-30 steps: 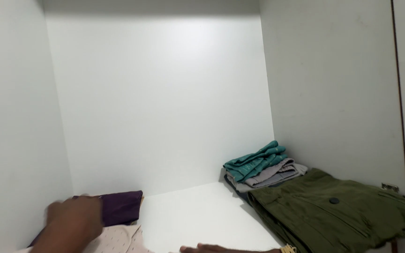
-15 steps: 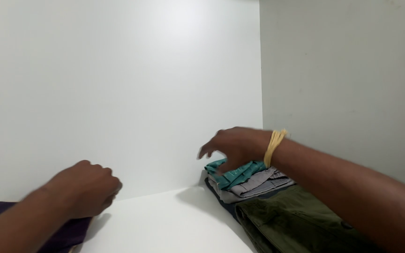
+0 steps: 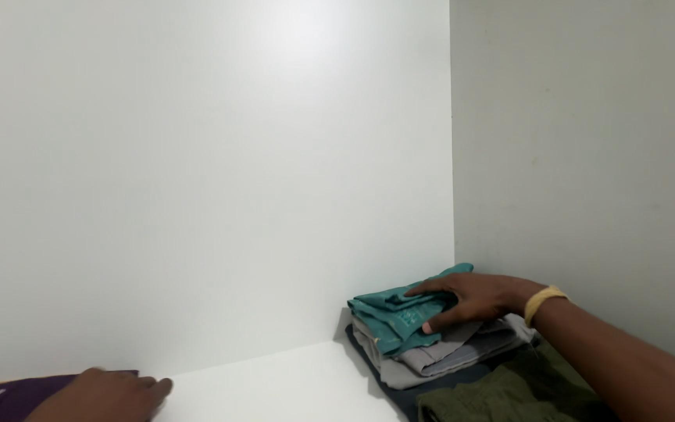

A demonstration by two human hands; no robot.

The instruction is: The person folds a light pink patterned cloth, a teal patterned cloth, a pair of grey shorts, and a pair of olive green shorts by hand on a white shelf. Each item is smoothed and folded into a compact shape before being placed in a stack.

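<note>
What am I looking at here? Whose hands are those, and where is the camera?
The camera sits on a person's head and looks down, so you see that person's own two hands. There is no machine here. They reach into a white cupboard with a white shelf. The right hand, with a yellow band on its wrist, lies flat on top of a folded teal cloth. That cloth tops a small pile with grey clothes underneath. An olive green garment lies in front of the pile. The left hand rests low at the left, on a purple cloth. Neither hand grips anything.
</note>
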